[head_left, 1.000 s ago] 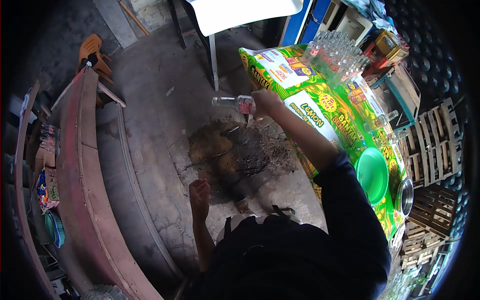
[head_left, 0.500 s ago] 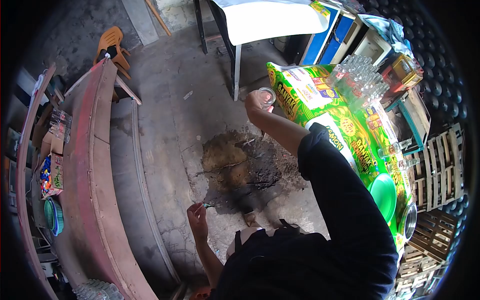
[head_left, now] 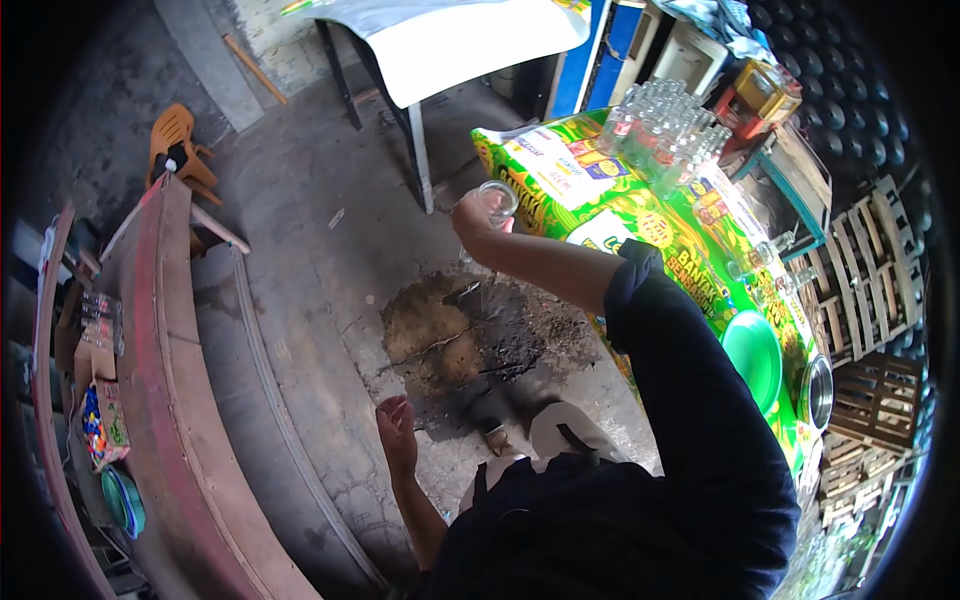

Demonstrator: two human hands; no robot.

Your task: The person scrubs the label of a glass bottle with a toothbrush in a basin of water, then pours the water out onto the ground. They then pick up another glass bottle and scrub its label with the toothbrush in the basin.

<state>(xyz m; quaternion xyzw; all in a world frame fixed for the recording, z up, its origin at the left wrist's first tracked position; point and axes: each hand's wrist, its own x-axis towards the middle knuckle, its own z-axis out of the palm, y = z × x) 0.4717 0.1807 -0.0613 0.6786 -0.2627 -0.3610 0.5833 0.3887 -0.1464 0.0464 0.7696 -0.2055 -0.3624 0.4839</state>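
My right hand (head_left: 474,222) is wrapped round a clear glass bottle (head_left: 497,198), beside the near left corner of the table with the green and yellow printed cover (head_left: 650,225). The bottle's round base faces up toward the camera; its neck is mostly hidden. Lower down, my left hand (head_left: 397,422) hangs over the floor with its fingers curled together; whatever they hold is too small or hidden to make out. Many clear glass bottles (head_left: 665,135) stand grouped at the far end of the covered table.
A green basin (head_left: 752,360) and a metal pot (head_left: 818,392) rest on the covered table's right part, near a few lying bottles (head_left: 765,255). A long wooden bench (head_left: 165,380) runs along the left. Beyond are a white-topped table (head_left: 450,45) and an orange chair (head_left: 178,150).
My right hand has moved left with the bottle, whose base has turned from sideways to facing the camera. A small greenish thing seen at my left fingertips half a second ago no longer shows.
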